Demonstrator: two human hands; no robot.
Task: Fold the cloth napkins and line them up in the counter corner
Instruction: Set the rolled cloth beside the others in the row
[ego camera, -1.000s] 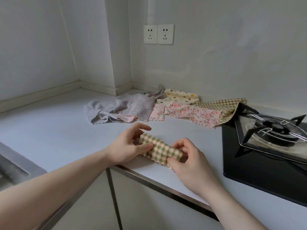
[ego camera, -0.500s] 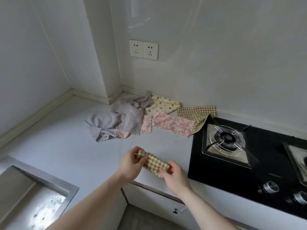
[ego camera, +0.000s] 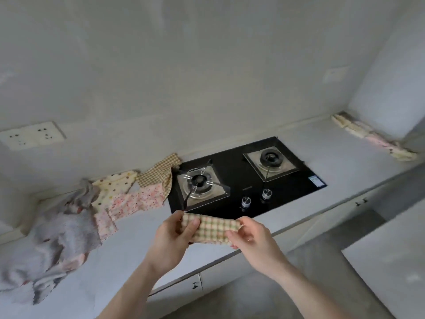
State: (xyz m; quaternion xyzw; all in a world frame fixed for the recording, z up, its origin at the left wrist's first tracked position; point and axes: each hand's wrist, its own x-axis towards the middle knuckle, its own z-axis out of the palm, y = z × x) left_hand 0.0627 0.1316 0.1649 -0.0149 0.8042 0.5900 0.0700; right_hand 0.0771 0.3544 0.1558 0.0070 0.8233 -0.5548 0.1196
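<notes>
Folded checked napkin (ego camera: 212, 229) lifted off tabletop (ego camera: 340, 143), left hand (ego camera: 176, 236) and right hand (ego camera: 249, 233) grip pinching ends; view swung toward folded row (ego camera: 372, 137) far right of grip — carry next

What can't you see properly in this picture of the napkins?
- Folded checked napkin, head view: its two ends are covered by the left hand and right hand, so the fold count is hidden.
- Row of folded napkins in the far corner: blurred and small, so they can't be counted.
- Unfolded pile: napkins overlap, and the picture's left edge cuts the grey one off.
- Wall socket: blurred.
</notes>
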